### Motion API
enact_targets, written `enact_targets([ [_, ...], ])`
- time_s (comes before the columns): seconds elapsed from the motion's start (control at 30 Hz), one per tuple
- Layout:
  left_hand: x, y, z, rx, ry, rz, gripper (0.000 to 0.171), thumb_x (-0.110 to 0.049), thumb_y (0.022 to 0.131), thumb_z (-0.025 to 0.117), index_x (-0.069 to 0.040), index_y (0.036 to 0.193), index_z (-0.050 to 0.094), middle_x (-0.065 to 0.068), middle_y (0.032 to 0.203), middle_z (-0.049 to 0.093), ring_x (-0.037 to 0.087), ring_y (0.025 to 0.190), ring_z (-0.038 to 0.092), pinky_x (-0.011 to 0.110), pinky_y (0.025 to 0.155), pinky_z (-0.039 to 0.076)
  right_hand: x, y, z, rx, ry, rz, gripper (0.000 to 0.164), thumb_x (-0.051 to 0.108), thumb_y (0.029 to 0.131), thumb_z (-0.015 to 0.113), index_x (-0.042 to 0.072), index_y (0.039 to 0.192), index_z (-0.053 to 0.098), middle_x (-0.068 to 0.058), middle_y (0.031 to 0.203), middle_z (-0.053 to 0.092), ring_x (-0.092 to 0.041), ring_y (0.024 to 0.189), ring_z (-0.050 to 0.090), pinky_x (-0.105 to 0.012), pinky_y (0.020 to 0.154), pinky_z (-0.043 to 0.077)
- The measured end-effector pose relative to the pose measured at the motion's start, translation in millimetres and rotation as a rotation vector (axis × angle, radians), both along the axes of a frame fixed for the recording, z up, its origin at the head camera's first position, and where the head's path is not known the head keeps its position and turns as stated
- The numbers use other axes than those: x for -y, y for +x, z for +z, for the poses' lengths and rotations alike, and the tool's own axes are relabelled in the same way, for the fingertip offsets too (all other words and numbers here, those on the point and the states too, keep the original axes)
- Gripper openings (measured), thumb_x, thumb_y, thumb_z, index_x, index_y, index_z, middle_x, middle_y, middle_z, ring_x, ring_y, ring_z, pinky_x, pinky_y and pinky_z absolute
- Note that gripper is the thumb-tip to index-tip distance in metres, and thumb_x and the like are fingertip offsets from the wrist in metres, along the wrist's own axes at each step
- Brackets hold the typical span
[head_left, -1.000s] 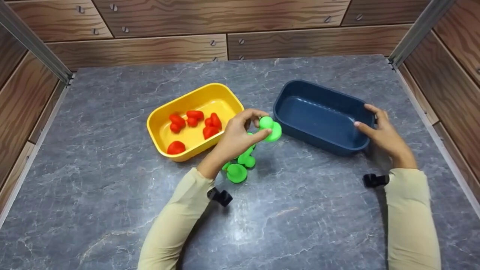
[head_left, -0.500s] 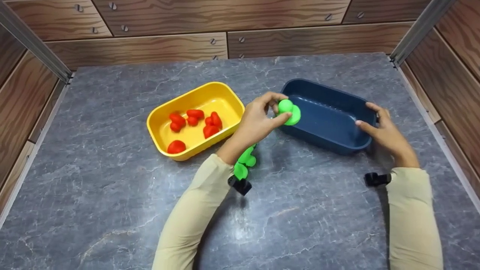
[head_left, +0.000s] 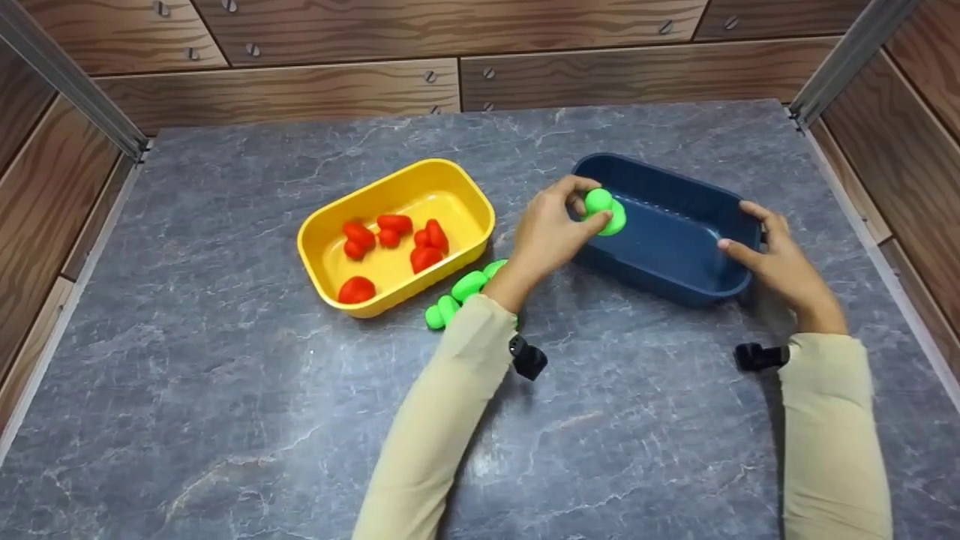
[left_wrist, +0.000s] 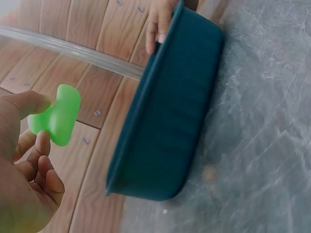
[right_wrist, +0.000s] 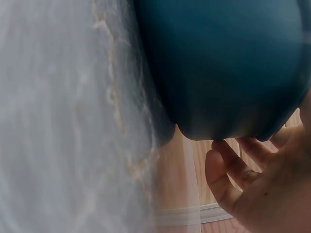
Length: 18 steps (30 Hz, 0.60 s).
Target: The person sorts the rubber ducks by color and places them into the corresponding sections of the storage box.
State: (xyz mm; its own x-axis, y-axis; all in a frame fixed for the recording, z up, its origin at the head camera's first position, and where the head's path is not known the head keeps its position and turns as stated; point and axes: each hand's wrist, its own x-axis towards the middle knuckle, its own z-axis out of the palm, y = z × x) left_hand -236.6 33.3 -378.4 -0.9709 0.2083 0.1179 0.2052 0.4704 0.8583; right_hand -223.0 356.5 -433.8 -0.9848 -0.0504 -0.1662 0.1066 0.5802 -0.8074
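My left hand [head_left: 551,225] pinches a glossy green rounded piece [head_left: 604,212] between thumb and fingers, above the left end of the dark blue tub [head_left: 652,240]. In the left wrist view, that green piece [left_wrist: 63,116] has a lobed shape, its exact kind unclear, and is apart from the tub wall [left_wrist: 170,111]. My right hand [head_left: 791,274] grips the tub's right end, thumb inside the rim and fingers outside. From the right wrist, several curled fingers [right_wrist: 233,165] touch the tub's outer wall [right_wrist: 218,73].
Several similar green pieces [head_left: 470,285] lie on the grey marbled table [head_left: 262,405], partly hidden by my left wrist. A yellow tub [head_left: 457,206] at left holds several red rounded pieces [head_left: 357,289]. Wood-patterned walls [head_left: 570,75] enclose the back and sides.
My left hand has carried the green piece rightward and away from me, from beside the blue tub to over its left end. The right hand keeps its hold on the rim.
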Motion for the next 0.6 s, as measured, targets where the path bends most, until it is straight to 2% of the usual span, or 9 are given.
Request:
enact_targets([
  [0.07, -5.9, -1.2, -2.0, 0.001, -0.002, 0.012, 0.035, -0.031, 0.086, 0.072, -0.018, 0.118, 0.064, -0.006, 0.085, 0.056, 0.009, 0.081, 0.051, 0.018, 0.069, 0.037, -1.3, 0.9, 0.5, -0.002, 0.000, 0.003, 0.078, 0.039, 0.096, 0.055, 0.016, 0.156, 0.010, -0.023, 0.155, 0.005, -0.047, 0.134, 0.018, -0.029, 0.093, 0.032],
  [0.33, -16.3, -6.3, -2.8, -0.015, -0.039, 0.053, 0.036, -0.033, 0.086, 0.072, -0.021, 0.119, 0.064, -0.008, 0.087, 0.057, 0.007, 0.083, 0.051, 0.019, 0.069, 0.038, -0.7, 1.0, 1.8, -0.017, 0.010, -0.001, 0.078, 0.039, 0.096, 0.055, 0.013, 0.155, 0.011, -0.024, 0.153, 0.009, -0.046, 0.132, 0.023, -0.012, 0.084, 0.031],
  [0.6, -16.2, -9.7, -5.2, -0.018, -0.052, 0.069, 0.035, -0.033, 0.087, 0.071, -0.020, 0.119, 0.064, -0.006, 0.087, 0.058, 0.008, 0.083, 0.051, 0.019, 0.069, 0.038, 0.4, -0.4, -0.9, -0.022, 0.000, 0.000, 0.078, 0.037, 0.096, 0.056, 0.012, 0.155, 0.012, -0.023, 0.152, 0.010, -0.046, 0.133, 0.023, -0.008, 0.082, 0.031],
])
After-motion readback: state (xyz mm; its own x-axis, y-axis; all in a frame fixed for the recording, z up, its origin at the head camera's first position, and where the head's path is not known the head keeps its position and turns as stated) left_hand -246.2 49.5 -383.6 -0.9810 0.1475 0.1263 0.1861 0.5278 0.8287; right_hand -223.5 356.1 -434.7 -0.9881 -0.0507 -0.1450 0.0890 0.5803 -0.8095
